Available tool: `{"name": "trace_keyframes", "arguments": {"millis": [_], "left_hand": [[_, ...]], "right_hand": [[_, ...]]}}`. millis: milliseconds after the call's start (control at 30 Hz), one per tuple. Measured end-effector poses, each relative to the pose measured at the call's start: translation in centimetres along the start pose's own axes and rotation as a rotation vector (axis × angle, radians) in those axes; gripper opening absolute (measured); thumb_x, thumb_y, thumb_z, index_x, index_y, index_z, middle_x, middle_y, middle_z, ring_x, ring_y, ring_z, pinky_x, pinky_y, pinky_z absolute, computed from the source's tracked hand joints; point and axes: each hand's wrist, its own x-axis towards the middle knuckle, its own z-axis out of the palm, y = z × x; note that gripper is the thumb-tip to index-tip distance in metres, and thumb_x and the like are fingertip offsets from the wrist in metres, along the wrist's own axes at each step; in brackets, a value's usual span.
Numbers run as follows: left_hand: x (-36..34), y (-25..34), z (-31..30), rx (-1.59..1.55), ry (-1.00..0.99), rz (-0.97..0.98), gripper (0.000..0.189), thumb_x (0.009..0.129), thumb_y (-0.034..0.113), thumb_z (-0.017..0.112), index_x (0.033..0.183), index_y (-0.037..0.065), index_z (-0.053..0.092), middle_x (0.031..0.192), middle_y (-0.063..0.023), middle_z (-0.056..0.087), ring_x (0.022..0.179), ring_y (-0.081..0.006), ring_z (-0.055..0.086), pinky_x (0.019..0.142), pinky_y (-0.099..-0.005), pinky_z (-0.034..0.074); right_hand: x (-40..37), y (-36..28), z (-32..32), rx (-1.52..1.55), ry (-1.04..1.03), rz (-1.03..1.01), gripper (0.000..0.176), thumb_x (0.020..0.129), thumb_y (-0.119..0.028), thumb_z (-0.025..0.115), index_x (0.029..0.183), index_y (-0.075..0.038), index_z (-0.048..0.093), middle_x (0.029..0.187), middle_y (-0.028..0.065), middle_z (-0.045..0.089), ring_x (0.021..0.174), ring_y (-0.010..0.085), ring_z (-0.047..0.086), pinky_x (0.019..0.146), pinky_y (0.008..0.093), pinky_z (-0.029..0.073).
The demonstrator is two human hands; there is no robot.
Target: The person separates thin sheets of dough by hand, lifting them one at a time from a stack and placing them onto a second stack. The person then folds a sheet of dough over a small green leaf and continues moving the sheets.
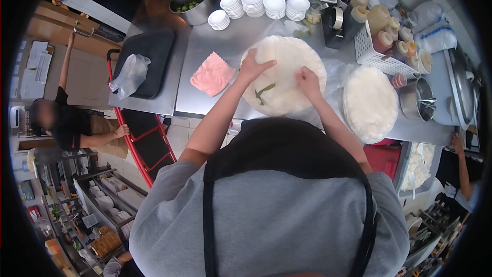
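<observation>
Flatbread (294,59) has a green strip (265,90) on it, left hand (254,66) spread open there, right hand (308,83) curled over it, grip too blurry to tell.

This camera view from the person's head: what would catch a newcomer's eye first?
Probably the big pale round in the middle of the counter, with a green strip on it and the person's left hand and right hand over it. A second pale round lies to its right, and a bright pink cloth to its left.
</observation>
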Motion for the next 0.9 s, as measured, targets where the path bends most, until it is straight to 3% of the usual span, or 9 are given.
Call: {"name": "trace_keyframes", "arguments": {"millis": [100, 267, 367, 467, 567, 700, 800, 867, 900], "left_hand": [[1.2, -0.3, 0.5, 0.052, 0.087, -0.036, 0.077, 0.059, 0.037, 0.072, 0.115, -0.006, 0.041, 0.101, -0.0225, 0.056, 0.097, -0.0315, 0.055, 0.082, -0.0349, 0.043], [2.4, -2.2, 2.0, 0.026, 0.091, 0.102, 0.053, 0.063, 0.027, 0.068, 0.102, -0.006, 0.053, 0.096, -0.0214, 0.058, 0.094, -0.0317, 0.056, 0.082, -0.0349, 0.043], [0.1, 1.5, 1.4, 0.023, 0.098, 0.175, 0.045, 0.065, 0.021, 0.065, 0.099, -0.005, 0.054, 0.092, -0.0217, 0.060, 0.088, -0.0321, 0.058, 0.078, -0.0347, 0.044], [-1.4, 3.3, 0.8, -0.062, 0.079, 0.132, 0.042, 0.065, 0.020, 0.063, 0.098, -0.005, 0.055, 0.088, -0.0228, 0.060, 0.082, -0.0327, 0.059, 0.074, -0.0346, 0.045], [-1.2, 1.8, 0.9, -0.095, 0.138, 0.125, 0.039, 0.067, 0.019, 0.061, 0.098, -0.004, 0.055, 0.085, -0.0230, 0.060, 0.080, -0.0331, 0.059, 0.071, -0.0351, 0.045], [-0.7, 1.1, 0.4, 0.015, 0.084, 0.070, 0.036, 0.069, 0.019, 0.060, 0.097, -0.003, 0.055, 0.085, -0.0226, 0.060, 0.080, -0.0335, 0.059, 0.072, -0.0359, 0.045], [-0.7, 0.3, 0.6, 0.025, 0.152, 0.207, 0.034, 0.072, 0.018, 0.059, 0.098, -0.004, 0.056, 0.086, -0.0220, 0.060, 0.080, -0.0340, 0.059, 0.073, -0.0362, 0.045], [-1.3, 0.2, 0.5, 0.048, 0.266, 0.252, 0.028, 0.075, 0.015, 0.058, 0.097, -0.002, 0.058, 0.083, -0.0129, 0.064, 0.074, -0.0180, 0.061, 0.066, -0.0309, 0.047], [-1.4, 0.5, 0.3, 0.046, 0.264, 0.251, 0.028, 0.075, 0.015, 0.058, 0.097, -0.002, 0.058, 0.083, -0.0129, 0.064, 0.074, -0.0180, 0.061, 0.066, -0.0309, 0.047]], "right_hand": [[0.8, -0.1, 0.0, -0.029, -0.108, -0.006, 0.024, 0.073, -0.021, 0.063, 0.079, -0.001, 0.052, 0.068, 0.0106, 0.059, 0.063, 0.0200, 0.057, 0.060, 0.0310, 0.045], [3.0, -3.0, 0.5, 0.322, 0.066, 0.092, 0.041, 0.064, -0.027, 0.072, 0.090, -0.001, 0.053, 0.086, 0.0092, 0.057, 0.079, 0.0182, 0.056, 0.072, 0.0283, 0.045], [4.2, -3.8, 0.9, 0.426, 0.024, 0.186, 0.050, 0.065, -0.030, 0.072, 0.100, -0.002, 0.049, 0.094, 0.0124, 0.053, 0.084, 0.0193, 0.054, 0.073, 0.0298, 0.044], [5.7, -2.9, 1.3, 0.102, -0.129, 0.084, 0.049, 0.070, -0.029, 0.068, 0.105, -0.005, 0.046, 0.092, 0.0134, 0.053, 0.083, 0.0225, 0.055, 0.072, 0.0318, 0.044], [5.4, -2.0, 3.2, 0.037, -0.007, -0.134, 0.036, 0.077, -0.028, 0.060, 0.103, -0.007, 0.047, 0.085, 0.0144, 0.056, 0.081, 0.0283, 0.056, 0.070, 0.0360, 0.044], [3.4, -4.9, 3.1, 0.123, 0.087, 0.014, 0.024, 0.079, -0.027, 0.058, 0.089, -0.006, 0.051, 0.071, 0.0142, 0.056, 0.069, 0.0248, 0.057, 0.063, 0.0330, 0.043], [3.4, -5.3, 2.3, 0.045, 0.060, -0.006, 0.023, 0.082, -0.026, 0.052, 0.090, -0.005, 0.052, 0.081, 0.0196, 0.059, 0.078, 0.0359, 0.057, 0.068, 0.0411, 0.043], [4.0, -4.7, 0.7, -0.046, 0.011, -0.154, 0.022, 0.080, -0.026, 0.055, 0.084, -0.004, 0.056, 0.079, 0.0181, 0.060, 0.077, 0.0342, 0.057, 0.067, 0.0388, 0.044], [4.3, -4.4, 0.1, -0.048, 0.010, -0.151, 0.022, 0.080, -0.026, 0.055, 0.084, -0.004, 0.056, 0.079, 0.0181, 0.060, 0.077, 0.0342, 0.057, 0.067, 0.0388, 0.044]]}}
